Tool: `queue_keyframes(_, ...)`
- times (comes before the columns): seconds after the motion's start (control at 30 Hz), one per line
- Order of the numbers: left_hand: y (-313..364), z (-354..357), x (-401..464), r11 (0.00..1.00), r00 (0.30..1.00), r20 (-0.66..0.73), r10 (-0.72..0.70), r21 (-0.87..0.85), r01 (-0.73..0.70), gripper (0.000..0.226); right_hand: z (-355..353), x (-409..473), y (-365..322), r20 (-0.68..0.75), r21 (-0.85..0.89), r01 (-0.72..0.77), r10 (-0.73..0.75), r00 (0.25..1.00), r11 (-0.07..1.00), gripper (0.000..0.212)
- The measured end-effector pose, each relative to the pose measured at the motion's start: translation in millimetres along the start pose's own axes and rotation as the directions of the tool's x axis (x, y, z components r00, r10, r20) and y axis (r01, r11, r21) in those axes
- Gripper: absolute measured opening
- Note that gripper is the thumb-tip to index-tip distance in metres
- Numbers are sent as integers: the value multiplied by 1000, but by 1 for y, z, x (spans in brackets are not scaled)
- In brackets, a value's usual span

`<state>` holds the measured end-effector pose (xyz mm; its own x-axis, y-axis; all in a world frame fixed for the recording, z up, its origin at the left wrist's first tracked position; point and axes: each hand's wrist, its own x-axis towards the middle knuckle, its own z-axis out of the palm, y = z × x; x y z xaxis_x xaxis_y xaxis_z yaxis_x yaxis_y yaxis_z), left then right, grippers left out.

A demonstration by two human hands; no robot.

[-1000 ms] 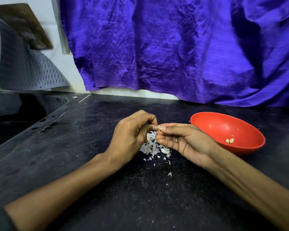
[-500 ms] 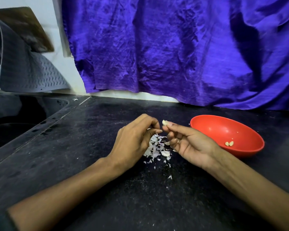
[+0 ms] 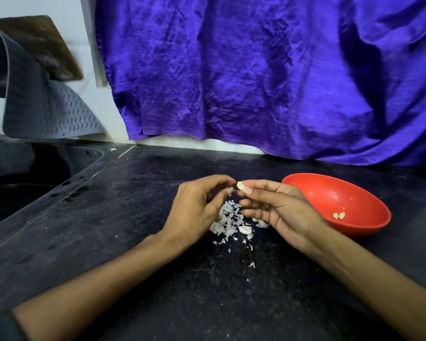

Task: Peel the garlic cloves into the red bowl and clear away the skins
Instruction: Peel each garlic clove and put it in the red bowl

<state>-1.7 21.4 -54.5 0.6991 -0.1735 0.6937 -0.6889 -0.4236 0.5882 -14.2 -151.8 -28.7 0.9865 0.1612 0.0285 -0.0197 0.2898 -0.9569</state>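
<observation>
My right hand (image 3: 278,207) pinches a pale garlic clove (image 3: 240,186) between thumb and forefinger, just above the counter. My left hand (image 3: 197,207) is beside it with curled fingers, its fingertips right at the clove; whether they touch it I cannot tell. Below both hands lies a pile of white garlic skins (image 3: 228,219), with a whole unpeeled clove (image 3: 245,229) at its near edge. The red bowl (image 3: 369,225) stands to the right of my right hand and holds two peeled cloves (image 3: 339,215).
The black counter (image 3: 133,217) is dusted with small skin flakes toward me. A dark sink (image 3: 22,178) lies at the left. A grey ribbed mat (image 3: 47,112) leans on the wall, and a purple cloth (image 3: 256,77) hangs behind the counter.
Both hands have lifted a little off the skin pile. The clove now sticks out more plainly from my right fingertips, and my left fingers have loosened beside it.
</observation>
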Motion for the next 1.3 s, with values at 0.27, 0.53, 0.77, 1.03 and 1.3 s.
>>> queue_keyframes(0.27,1,0,1,983,991,8,-136,-126,136,12,1,-2,3,37,-98,58,-55,998,993,24)
queue_keyframes(0.53,4,-1,-1,996,998,8,-63,-69,64,9,1,-2,2,23,-84,62,-61,998,994,32)
queue_keyframes(0.77,3,-1,-1,998,998,3,-55,-34,55,9,1,-2,4,25,-77,62,-61,998,995,31)
queue_keyframes(1.03,0,-1,0,998,999,15,37,55,-38,20,3,-3,3,30,-70,51,-49,998,996,26)
queue_keyframes(1.3,0,-1,-1,993,994,75,74,86,-80,21,2,-3,6,10,-95,84,-83,996,992,14)
